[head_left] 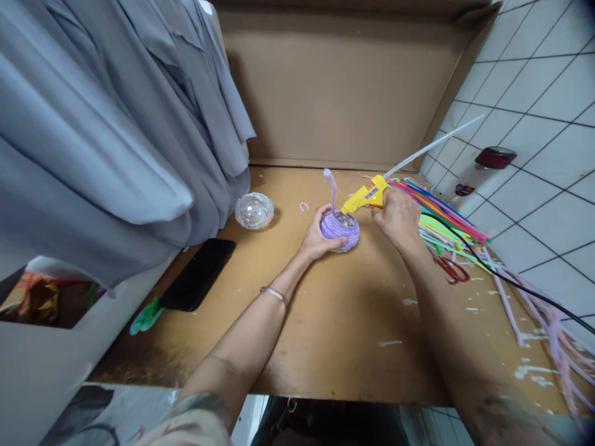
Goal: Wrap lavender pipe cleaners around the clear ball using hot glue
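Observation:
My left hand [320, 235] is closed around a small round ball [341, 233] wrapped in purple pipe cleaner, holding it on the table. A loose end of the purple pipe cleaner [331, 186] sticks up from its top, where some clear surface shows. In my right hand [398, 215] is a yellow hot glue gun [365, 196], its nozzle pointing down at the top of the ball. A long clear glue stick [432, 147] juts out of the gun's back. Whether the nozzle touches the ball I cannot tell.
A clear faceted ball [254, 210] sits left on the wooden table [334, 347], near a black phone [198, 275]. At right lie colourful pipe cleaners [446, 210], red-handled scissors [452, 270] and a black cord [520, 286]. Grey cloth [134, 124] hangs left; cardboard [344, 87] stands behind.

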`<control>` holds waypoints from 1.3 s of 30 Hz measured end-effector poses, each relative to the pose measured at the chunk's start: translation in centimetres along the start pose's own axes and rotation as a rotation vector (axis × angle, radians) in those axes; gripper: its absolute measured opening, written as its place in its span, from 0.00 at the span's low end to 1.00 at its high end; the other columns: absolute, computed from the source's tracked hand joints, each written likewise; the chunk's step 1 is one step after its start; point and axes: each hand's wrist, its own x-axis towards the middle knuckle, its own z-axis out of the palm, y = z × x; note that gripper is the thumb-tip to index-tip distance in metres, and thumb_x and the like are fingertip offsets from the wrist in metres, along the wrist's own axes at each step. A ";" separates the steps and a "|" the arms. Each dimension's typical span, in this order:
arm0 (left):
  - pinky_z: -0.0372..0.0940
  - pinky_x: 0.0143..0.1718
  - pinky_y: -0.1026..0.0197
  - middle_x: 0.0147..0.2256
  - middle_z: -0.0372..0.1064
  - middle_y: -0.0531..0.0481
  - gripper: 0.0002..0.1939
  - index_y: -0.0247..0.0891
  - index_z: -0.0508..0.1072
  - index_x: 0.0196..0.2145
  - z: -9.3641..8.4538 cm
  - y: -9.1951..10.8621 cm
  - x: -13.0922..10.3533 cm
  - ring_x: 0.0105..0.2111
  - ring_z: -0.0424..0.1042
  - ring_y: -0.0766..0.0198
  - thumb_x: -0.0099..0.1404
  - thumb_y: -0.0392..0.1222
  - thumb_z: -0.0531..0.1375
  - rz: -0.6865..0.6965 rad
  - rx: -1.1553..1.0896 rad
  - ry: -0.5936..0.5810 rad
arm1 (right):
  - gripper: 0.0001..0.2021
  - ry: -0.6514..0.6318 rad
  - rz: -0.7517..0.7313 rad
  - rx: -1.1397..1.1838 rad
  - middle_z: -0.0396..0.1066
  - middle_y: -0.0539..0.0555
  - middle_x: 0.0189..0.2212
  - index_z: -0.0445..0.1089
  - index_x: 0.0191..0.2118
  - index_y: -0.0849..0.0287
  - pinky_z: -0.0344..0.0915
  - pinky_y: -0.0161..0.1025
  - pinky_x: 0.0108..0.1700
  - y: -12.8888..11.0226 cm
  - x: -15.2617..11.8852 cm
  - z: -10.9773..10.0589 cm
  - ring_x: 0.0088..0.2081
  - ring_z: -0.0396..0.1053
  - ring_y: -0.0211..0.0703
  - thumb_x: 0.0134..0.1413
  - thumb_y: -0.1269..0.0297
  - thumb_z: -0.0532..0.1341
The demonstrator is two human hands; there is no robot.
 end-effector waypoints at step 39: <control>0.60 0.66 0.43 0.58 0.67 0.37 0.57 0.40 0.60 0.60 0.0 -0.2 0.0 0.62 0.67 0.44 0.38 0.65 0.76 0.008 -0.024 0.009 | 0.17 -0.091 0.170 0.090 0.76 0.65 0.38 0.74 0.46 0.63 0.60 0.42 0.36 1.2 0.7 1.9 0.39 0.72 0.57 0.52 0.59 0.62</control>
